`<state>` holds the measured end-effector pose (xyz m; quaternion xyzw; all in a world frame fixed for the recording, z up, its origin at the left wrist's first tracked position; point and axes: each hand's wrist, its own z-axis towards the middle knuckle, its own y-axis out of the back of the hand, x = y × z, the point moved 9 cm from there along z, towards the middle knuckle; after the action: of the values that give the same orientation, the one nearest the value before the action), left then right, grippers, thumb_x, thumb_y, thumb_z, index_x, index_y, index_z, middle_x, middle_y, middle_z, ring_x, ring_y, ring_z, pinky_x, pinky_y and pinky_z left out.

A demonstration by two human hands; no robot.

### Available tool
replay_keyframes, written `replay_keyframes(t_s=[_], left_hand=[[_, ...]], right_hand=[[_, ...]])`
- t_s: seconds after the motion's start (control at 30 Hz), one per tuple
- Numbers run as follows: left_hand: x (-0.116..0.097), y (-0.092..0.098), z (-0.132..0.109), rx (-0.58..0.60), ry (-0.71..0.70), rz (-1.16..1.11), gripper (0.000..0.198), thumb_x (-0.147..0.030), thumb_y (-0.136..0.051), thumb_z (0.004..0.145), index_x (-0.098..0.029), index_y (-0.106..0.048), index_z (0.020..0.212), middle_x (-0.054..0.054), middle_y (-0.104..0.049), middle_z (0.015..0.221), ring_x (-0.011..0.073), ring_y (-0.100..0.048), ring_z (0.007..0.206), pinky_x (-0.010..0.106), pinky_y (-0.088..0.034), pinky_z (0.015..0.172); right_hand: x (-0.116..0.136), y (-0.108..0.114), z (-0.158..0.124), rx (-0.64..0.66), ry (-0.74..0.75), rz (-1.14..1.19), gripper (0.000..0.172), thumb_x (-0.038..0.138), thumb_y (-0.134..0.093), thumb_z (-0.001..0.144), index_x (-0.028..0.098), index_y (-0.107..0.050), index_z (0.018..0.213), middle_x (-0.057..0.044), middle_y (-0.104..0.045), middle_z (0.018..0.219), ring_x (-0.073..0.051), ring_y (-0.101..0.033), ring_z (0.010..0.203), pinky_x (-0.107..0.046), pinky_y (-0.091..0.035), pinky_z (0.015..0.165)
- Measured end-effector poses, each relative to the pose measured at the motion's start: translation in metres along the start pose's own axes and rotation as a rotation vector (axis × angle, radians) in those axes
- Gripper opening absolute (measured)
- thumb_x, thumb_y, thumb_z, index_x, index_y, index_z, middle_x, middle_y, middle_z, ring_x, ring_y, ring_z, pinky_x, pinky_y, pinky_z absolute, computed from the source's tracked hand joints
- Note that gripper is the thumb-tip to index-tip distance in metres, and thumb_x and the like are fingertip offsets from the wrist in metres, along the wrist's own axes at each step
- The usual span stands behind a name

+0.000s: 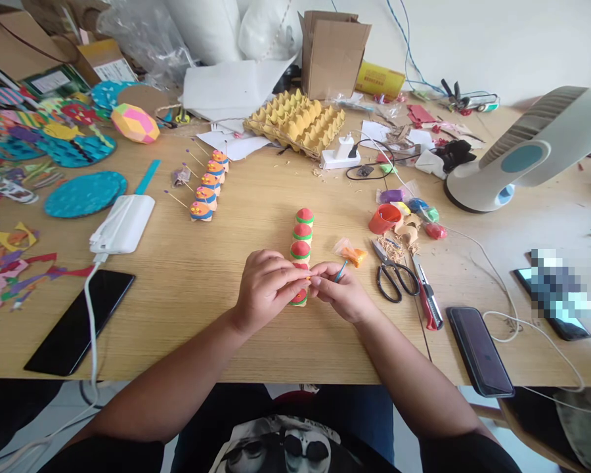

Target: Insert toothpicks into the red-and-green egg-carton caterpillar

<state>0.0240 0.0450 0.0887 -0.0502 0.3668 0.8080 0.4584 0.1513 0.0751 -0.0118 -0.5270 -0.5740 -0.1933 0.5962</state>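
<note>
A row of red domes with green bands [301, 238] lies on the wooden table [211, 263], running away from me. My left hand [266, 289] is curled over its near end, fingers pinched on the nearest piece. My right hand [339, 292] meets it from the right, fingers closed and holding a thin blue stick [341, 270] that pokes up between them. Just right of the row sits a small clear bag with orange bits [350, 252].
Black scissors [393, 272] and a red box cutter [427, 295] lie right of my hands, with a red cup [384, 218] and clay lumps behind. A second orange-blue row [208, 188], egg tray [295, 121], fan [532, 151], phones [81, 322] and a white power bank [123, 223] surround them.
</note>
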Motion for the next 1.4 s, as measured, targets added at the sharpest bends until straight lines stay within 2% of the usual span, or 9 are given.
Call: replay_keyframes(t_s=[0.27, 0.5, 0.73, 0.93, 1.17, 1.4], left_hand=[[0.000, -0.001, 0.001, 0.006, -0.002, 0.006, 0.006, -0.027, -0.071, 0.094, -0.027, -0.077, 0.096, -0.001, -0.075, 0.081, 0.0155, -0.063, 0.079, 0.033, -0.048, 0.081], [0.001, -0.002, -0.001, 0.015, 0.005, -0.014, 0.006, -0.029, -0.072, 0.094, -0.028, -0.077, 0.097, -0.001, -0.075, 0.082, 0.0159, -0.063, 0.080, 0.034, -0.047, 0.081], [0.002, -0.004, -0.002, 0.047, 0.020, -0.045, 0.011, -0.027, -0.067, 0.097, -0.027, -0.077, 0.102, 0.001, -0.076, 0.085, 0.0170, -0.063, 0.083, 0.036, -0.048, 0.083], [0.008, -0.002, -0.001, 0.031, 0.071, -0.089, 0.009, -0.026, -0.067, 0.096, -0.025, -0.076, 0.098, 0.001, -0.077, 0.086, 0.0167, -0.064, 0.083, 0.035, -0.050, 0.081], [-0.002, 0.002, 0.002, -0.009, -0.010, -0.009, 0.006, -0.023, -0.071, 0.090, -0.027, -0.075, 0.094, -0.001, -0.075, 0.081, 0.0163, -0.064, 0.078, 0.035, -0.049, 0.079], [-0.001, 0.002, 0.000, -0.017, -0.010, 0.033, 0.009, -0.020, -0.072, 0.089, -0.027, -0.074, 0.094, -0.002, -0.075, 0.081, 0.0160, -0.064, 0.078, 0.035, -0.049, 0.080]], right_hand=[[-0.001, 0.001, -0.001, 0.003, 0.000, 0.013, 0.038, 0.049, -0.087, 0.074, 0.018, -0.072, 0.088, 0.001, -0.066, 0.066, -0.009, -0.052, 0.056, -0.023, -0.031, 0.053], [0.003, -0.001, 0.001, 0.012, 0.032, -0.013, 0.036, 0.048, -0.086, 0.075, 0.017, -0.072, 0.085, 0.001, -0.065, 0.063, -0.009, -0.050, 0.055, -0.022, -0.026, 0.050], [0.002, 0.000, 0.001, 0.009, 0.031, 0.002, 0.034, 0.047, -0.085, 0.076, 0.017, -0.069, 0.085, 0.002, -0.063, 0.059, -0.006, -0.038, 0.047, -0.023, -0.021, 0.047], [0.002, -0.001, 0.001, 0.014, 0.028, 0.029, 0.033, 0.044, -0.085, 0.075, 0.018, -0.069, 0.084, 0.002, -0.062, 0.059, -0.006, -0.035, 0.047, -0.023, -0.020, 0.047], [0.002, 0.000, 0.001, -0.008, 0.017, 0.037, 0.036, 0.048, -0.086, 0.072, 0.018, -0.069, 0.083, 0.003, -0.060, 0.058, -0.006, -0.033, 0.047, -0.023, -0.019, 0.047], [0.002, 0.003, 0.001, -0.026, 0.021, 0.035, 0.037, 0.047, -0.087, 0.071, 0.018, -0.070, 0.085, 0.002, -0.061, 0.060, -0.007, -0.039, 0.050, -0.023, -0.020, 0.048]])
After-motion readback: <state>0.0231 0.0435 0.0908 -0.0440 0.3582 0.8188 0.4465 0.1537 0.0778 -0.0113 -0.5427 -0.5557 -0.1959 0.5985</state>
